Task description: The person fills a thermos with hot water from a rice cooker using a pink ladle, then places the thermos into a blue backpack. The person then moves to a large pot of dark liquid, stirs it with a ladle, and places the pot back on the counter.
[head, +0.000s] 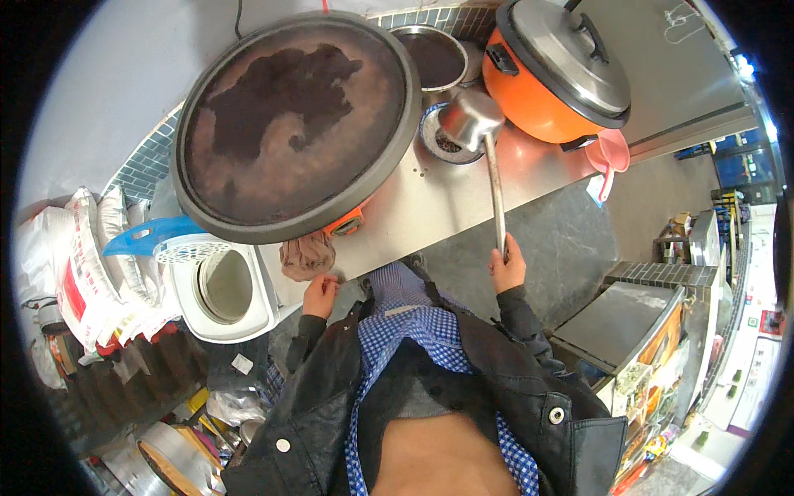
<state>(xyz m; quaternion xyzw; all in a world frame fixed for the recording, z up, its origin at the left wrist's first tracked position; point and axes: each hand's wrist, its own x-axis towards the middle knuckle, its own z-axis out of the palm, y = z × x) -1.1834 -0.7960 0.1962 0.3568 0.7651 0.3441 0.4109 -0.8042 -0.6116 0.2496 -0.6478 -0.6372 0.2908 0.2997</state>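
My right hand (pixel 509 263) is closed around the long handle of a metal ladle (pixel 472 119). The ladle's cup is over a blue-rimmed bowl (pixel 427 131) that has dark bits on its inside. My left hand (pixel 321 296) is at the counter's front edge, just below a crumpled brown cloth (pixel 307 255); whether it holds anything cannot be made out. Left of the bowl stands a large round pot (pixel 291 118), filled with dark liquid under patches of brownish foam. Behind the bowl is a metal pot of dark liquid (pixel 434 59).
An orange cooker (pixel 533 99) with a metal lid stands at the counter's right, beside a pink plastic scoop (pixel 608 150). At left are a white open-topped bin (pixel 263 294), a blue perforated plastic strainer (pixel 139 237) and white sacks (pixel 80 273). A metal-topped unit (pixel 617 316) stands at right.
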